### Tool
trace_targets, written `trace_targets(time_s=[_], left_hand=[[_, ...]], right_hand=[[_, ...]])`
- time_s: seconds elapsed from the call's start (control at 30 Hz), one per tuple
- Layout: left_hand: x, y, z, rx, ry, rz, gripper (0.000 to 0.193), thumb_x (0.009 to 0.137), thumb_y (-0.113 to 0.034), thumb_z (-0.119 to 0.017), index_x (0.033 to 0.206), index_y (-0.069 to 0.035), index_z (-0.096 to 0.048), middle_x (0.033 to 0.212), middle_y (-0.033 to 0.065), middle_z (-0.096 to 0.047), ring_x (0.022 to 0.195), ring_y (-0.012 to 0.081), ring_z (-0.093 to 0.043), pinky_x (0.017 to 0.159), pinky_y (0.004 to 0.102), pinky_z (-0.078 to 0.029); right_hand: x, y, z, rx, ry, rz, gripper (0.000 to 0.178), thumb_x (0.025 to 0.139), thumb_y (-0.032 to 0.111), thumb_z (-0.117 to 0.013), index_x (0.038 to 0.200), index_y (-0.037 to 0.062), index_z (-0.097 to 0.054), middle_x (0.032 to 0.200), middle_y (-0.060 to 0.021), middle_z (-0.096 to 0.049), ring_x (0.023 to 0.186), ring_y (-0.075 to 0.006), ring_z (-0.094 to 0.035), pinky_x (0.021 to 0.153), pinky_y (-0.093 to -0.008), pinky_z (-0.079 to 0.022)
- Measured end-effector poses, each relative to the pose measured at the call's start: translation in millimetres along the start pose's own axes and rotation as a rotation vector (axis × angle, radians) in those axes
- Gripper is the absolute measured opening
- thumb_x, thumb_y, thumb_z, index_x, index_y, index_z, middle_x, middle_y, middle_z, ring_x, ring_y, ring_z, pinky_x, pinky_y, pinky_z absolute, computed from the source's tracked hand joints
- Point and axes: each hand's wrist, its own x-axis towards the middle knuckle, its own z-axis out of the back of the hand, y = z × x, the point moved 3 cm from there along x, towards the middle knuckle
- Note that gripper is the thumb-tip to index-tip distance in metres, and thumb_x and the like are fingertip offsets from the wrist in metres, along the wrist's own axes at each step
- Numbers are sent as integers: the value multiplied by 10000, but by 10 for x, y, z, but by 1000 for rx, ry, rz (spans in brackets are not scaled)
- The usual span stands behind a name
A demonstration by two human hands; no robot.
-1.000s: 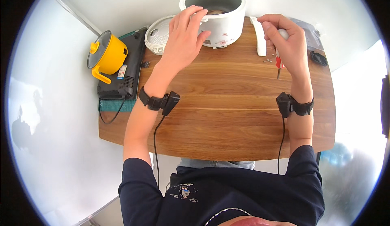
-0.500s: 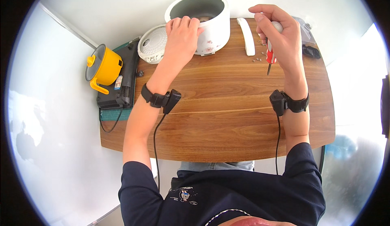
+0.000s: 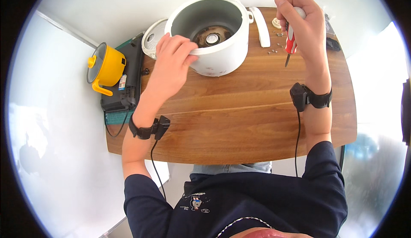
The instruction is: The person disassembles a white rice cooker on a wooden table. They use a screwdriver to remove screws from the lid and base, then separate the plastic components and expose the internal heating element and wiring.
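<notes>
A white rice cooker body (image 3: 224, 58) stands at the table's far side, its grey inside showing a stained base with a round silver centre (image 3: 212, 39). My left hand (image 3: 173, 58) grips its near left rim, fingers hooked over the edge. In my right hand (image 3: 304, 17) is a screwdriver (image 3: 291, 43) with a red and white handle, its dark tip pointing down over the table and touching nothing. Behind my left hand lies the cooker's round white lid (image 3: 152, 37), partly hidden. A curved white handle piece (image 3: 260, 27) lies right of the cooker.
Small screws (image 3: 274, 50) are scattered beneath my right hand, near a cream round part (image 3: 276, 23). On the left a yellow pot (image 3: 107, 68) rests on a black appliance (image 3: 120, 102) over a green mat (image 3: 116, 118). A black object (image 3: 332, 44) lies at the right edge.
The cooker has come nearer and tilted toward me, with my left hand drawing its rim back and left. My right hand, still holding the screwdriver, has shifted slightly farther away and right.
</notes>
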Motion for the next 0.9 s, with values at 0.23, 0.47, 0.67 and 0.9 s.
trace_targets(time_s=[0.23,0.47,0.67,0.9], left_hand=[[-224,96,295,-284,-77,34,448,840,107,-628,1257,-49,-580,1345,132,-541,1427,347,-501,1243,549,-330],[-285,-72,296,-203,-392,-24,372,866,47,-610,1227,-12,-542,1313,198,-556,1223,346,-599,1042,441,-486],[-1,-633,-30,52,-176,-122,401,886,-216,-796,1207,-29,-644,1213,138,-632,1065,337,-643,929,426,-514],[151,-643,-324,300,-166,-8,446,864,-511,-778,927,-91,-644,827,39,-595,715,231,-581,631,351,-445]], right_hand=[[11,161,-6,41,31,-151,210,1018,68,-633,1198,-24,-690,753,28,-634,615,-14,-577,522,-184,-447],[48,130,-53,24,25,-166,210,1023,82,-635,1195,-24,-692,770,23,-646,624,-19,-581,536,-184,-454],[45,110,-74,89,47,-153,201,1024,75,-627,1176,-39,-691,783,19,-658,633,-20,-582,551,-182,-457],[54,60,-69,83,36,-125,179,1027,70,-627,1147,-42,-699,774,14,-669,627,-17,-582,545,-179,-465]])
